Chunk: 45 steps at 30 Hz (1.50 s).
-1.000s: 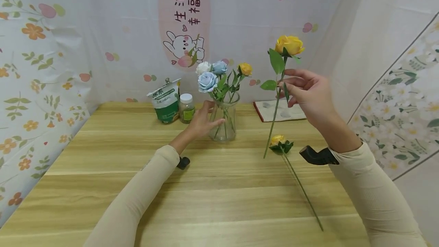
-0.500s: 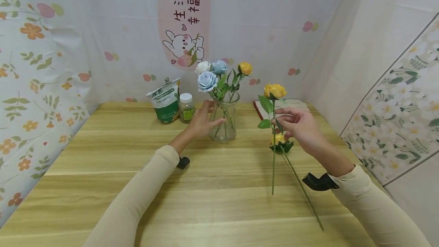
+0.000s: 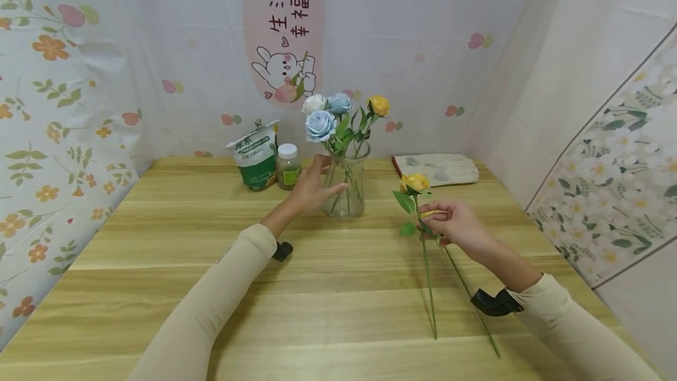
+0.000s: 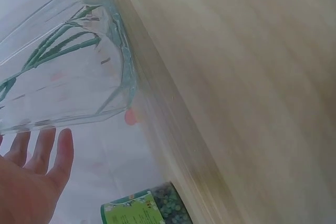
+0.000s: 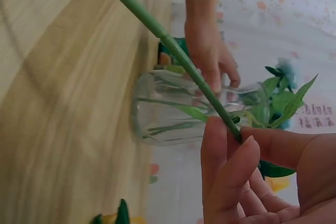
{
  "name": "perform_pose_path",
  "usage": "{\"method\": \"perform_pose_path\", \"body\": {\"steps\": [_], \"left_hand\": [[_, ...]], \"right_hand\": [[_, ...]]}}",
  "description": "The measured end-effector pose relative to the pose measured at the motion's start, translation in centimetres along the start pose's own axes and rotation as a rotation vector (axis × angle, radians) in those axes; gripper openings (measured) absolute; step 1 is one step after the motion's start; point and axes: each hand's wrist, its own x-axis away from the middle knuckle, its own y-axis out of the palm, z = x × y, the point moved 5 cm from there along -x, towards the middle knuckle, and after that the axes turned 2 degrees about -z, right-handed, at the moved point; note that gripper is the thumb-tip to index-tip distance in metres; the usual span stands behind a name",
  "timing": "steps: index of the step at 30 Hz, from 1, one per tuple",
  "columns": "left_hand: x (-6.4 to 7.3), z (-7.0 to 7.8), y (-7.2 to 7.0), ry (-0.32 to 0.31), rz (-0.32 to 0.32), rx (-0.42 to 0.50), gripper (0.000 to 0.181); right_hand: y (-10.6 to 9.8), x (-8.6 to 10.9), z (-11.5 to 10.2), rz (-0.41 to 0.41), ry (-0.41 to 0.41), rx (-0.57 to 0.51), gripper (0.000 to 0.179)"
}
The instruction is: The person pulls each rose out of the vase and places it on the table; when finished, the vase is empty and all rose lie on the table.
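Note:
My left hand (image 3: 312, 189) holds the side of a clear glass vase (image 3: 344, 199), thumb across its front. Light blue roses (image 3: 320, 126), a white rose (image 3: 314, 104) and a yellow rose (image 3: 378, 106) stand in the vase. In the left wrist view, straight fingers (image 4: 62, 156) touch the glass beside green stems. To the right, my right hand (image 3: 459, 228) pinches the stem (image 5: 184, 59) of another yellow rose (image 3: 415, 183) between thumb and fingers, bloom up. Partly hidden behind that hand, a third yellow rose lies on the table, its stem (image 3: 471, 296) slanting toward the front.
Left of the vase stand a green-and-white pouch (image 3: 257, 160) and a small white-capped jar (image 3: 288, 168). A pale glove (image 3: 439, 169) lies at the back right. Printed curtains (image 3: 201, 63) hang behind the wooden table (image 3: 296, 310).
My right hand has lowered the yellow rose from above the table's back right to close over the table, beside the lying rose. My left hand has stayed at the vase.

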Motion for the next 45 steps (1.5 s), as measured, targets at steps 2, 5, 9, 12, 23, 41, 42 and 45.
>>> {"method": "perform_pose_path", "body": {"steps": [2, 5, 9, 12, 23, 41, 42, 45], "left_hand": [[0.0, 0.0, 0.0, -0.001, -0.003, -0.003, 0.065], [0.0, 0.1, 0.0, 0.002, -0.002, -0.004, 0.065], [0.0, 0.0, 0.1, 0.0, -0.001, -0.005, 0.066], [0.0, 0.0, 0.1, 0.001, 0.001, -0.005, 0.065], [0.1, 0.0, 0.1, -0.005, -0.011, 0.004, 0.067], [0.1, -0.1, 0.0, -0.004, -0.014, -0.012, 0.066], [0.1, -0.1, 0.0, -0.006, -0.015, -0.01, 0.066], [0.0, -0.1, 0.0, -0.006, -0.02, -0.013, 0.068]], "right_hand": [[0.1, 0.0, 0.8, -0.01, 0.013, 0.006, 0.036], [0.3, -0.1, 1.8, -0.023, 0.035, 0.017, 0.036], [0.3, -0.2, 2.9, -0.039, 0.059, 0.038, 0.037], [0.5, -0.1, 3.5, -0.053, 0.061, 0.05, 0.038], [1.5, -0.1, 4.9, -0.036, 0.085, 0.075, 0.039], [1.8, -0.6, 6.2, -0.029, 0.129, 0.089, 0.04], [1.8, -0.5, 6.2, -0.032, 0.13, 0.094, 0.041], [1.8, -0.4, 6.2, -0.034, 0.136, 0.106, 0.043]]}}
